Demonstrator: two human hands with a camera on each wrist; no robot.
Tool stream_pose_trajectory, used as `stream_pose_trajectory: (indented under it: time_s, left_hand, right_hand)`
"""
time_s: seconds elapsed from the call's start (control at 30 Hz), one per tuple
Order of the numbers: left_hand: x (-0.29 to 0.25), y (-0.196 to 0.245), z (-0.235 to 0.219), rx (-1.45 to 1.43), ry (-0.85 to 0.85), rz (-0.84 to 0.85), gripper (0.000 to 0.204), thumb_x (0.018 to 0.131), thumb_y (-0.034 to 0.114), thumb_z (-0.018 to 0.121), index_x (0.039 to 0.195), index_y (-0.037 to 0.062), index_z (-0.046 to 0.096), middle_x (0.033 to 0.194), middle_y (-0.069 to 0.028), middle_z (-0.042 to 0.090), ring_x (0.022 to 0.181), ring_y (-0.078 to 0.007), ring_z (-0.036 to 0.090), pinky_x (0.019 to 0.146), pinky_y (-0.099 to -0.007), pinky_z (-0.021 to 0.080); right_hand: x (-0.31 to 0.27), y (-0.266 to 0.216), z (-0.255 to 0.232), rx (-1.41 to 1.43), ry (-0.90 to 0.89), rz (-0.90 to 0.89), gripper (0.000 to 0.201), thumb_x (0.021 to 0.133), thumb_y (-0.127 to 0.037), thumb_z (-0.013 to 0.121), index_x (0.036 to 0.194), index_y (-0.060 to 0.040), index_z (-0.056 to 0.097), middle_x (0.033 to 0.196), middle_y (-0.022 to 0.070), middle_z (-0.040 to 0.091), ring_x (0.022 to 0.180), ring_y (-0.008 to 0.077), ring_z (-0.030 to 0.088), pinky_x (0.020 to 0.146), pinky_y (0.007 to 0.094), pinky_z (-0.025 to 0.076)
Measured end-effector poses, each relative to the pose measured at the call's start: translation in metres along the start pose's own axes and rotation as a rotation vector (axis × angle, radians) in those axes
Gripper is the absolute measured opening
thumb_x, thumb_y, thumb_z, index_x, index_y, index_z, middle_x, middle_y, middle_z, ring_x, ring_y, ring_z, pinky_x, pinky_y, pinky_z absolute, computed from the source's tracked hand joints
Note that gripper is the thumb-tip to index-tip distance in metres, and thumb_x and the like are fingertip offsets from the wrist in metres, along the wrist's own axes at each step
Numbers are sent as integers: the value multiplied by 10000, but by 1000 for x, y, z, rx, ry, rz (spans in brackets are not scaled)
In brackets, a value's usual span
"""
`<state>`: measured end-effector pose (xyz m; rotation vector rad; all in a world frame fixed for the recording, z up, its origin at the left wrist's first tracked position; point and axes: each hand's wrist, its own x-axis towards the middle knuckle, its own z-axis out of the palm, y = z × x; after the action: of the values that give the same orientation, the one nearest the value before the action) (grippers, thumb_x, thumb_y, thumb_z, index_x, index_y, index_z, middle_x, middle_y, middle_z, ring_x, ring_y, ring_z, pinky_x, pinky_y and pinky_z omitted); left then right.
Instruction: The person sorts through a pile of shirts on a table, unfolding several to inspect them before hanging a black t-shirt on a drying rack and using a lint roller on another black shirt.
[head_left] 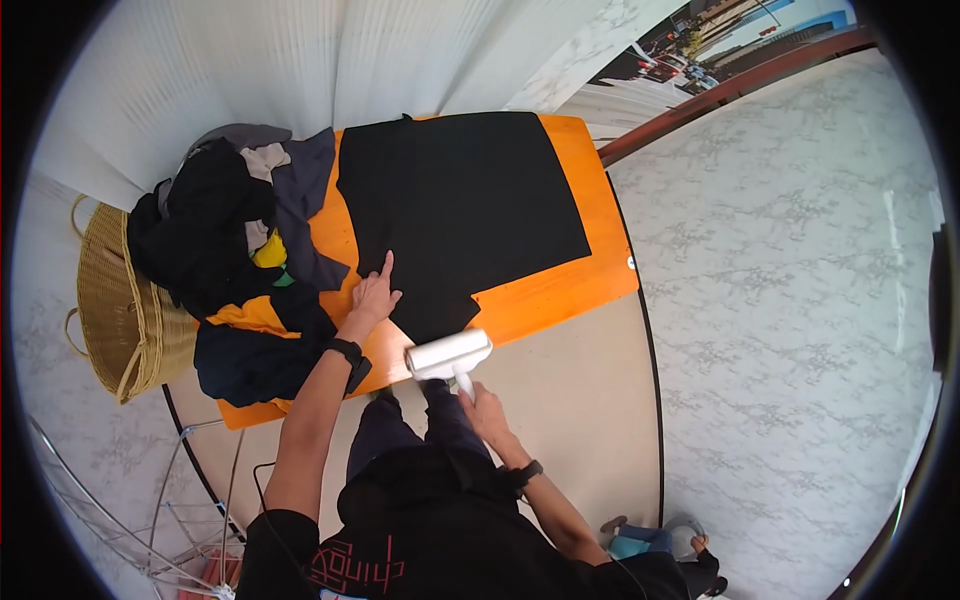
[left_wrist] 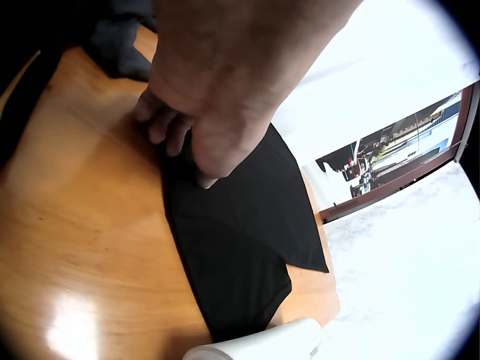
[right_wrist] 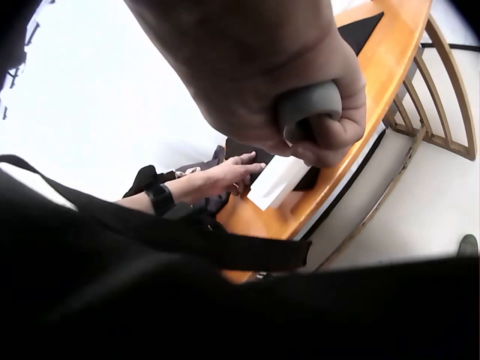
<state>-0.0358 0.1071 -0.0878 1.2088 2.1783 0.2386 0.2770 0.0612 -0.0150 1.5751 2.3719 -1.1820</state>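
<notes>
A black garment (head_left: 460, 200) lies spread flat on the orange table, one narrower end pointing toward the person. My left hand (head_left: 377, 297) rests at its left edge with the index finger stretched out; in the left wrist view the fingertips are down on the black cloth (left_wrist: 232, 217). My right hand (head_left: 487, 415) grips the handle of a white lint roller (head_left: 448, 354), fingers wrapped around it. The roller's head is over the table's near edge, beside the garment's near end. In the right wrist view the handle's grey end (right_wrist: 315, 101) sticks out of the fist.
A heap of dark clothes (head_left: 210, 220) with yellow and grey pieces covers the left of the table (head_left: 575, 170). Beside it stands a wicker basket (head_left: 110, 290). A metal wire rack (head_left: 150, 510) is at lower left. Another person (head_left: 650, 545) sits at lower right.
</notes>
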Motion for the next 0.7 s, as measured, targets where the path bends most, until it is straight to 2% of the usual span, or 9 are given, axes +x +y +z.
stream_pose_trajectory:
  time_s: [0.17, 0.3, 0.57, 0.67, 0.7]
  left_hand:
    - [-6, 4, -3, 30, 9, 26, 984, 848, 332, 721, 1562, 170, 65, 1096, -216, 608, 979, -348, 642, 881, -426, 513]
    - [-6, 5, -4, 41, -12, 13, 1004, 836, 349, 733, 1561, 159, 64, 1092, -218, 606, 984, -346, 640, 883, -422, 513]
    - [-7, 7, -7, 42, -8, 8, 978, 852, 329, 716, 1561, 159, 65, 1112, -221, 599, 1004, -343, 635, 892, -423, 509]
    - [-4, -4, 2, 40, -9, 20, 944, 868, 302, 694, 1559, 150, 69, 1118, -222, 595, 994, -351, 632, 897, -434, 506]
    - [-2, -14, 6, 3, 28, 79, 906, 880, 274, 675, 1557, 146, 86, 1113, -223, 594, 988, -360, 630, 896, -444, 504]
  right_hand:
    - [66, -22, -17, 3, 84, -24, 386, 963, -317, 526, 993, 67, 562, 845, 334, 623, 840, 514, 599, 719, 550, 475]
    - [79, -7, -9, -32, 63, -21, 395, 962, -318, 524, 1006, 72, 565, 878, 340, 621, 877, 517, 590, 741, 546, 475]
    - [7, 15, -9, 3, 37, 48, 378, 964, -321, 525, 1019, 50, 568, 864, 334, 625, 855, 517, 595, 740, 550, 476]
    - [10, 2, -6, 15, 45, 57, 361, 963, -307, 531, 1013, 48, 572, 848, 328, 629, 840, 513, 600, 735, 547, 480]
    - [18, -5, -5, 21, 66, 42, 355, 963, -300, 535, 1008, 50, 575, 842, 325, 631, 834, 511, 603, 731, 543, 482]
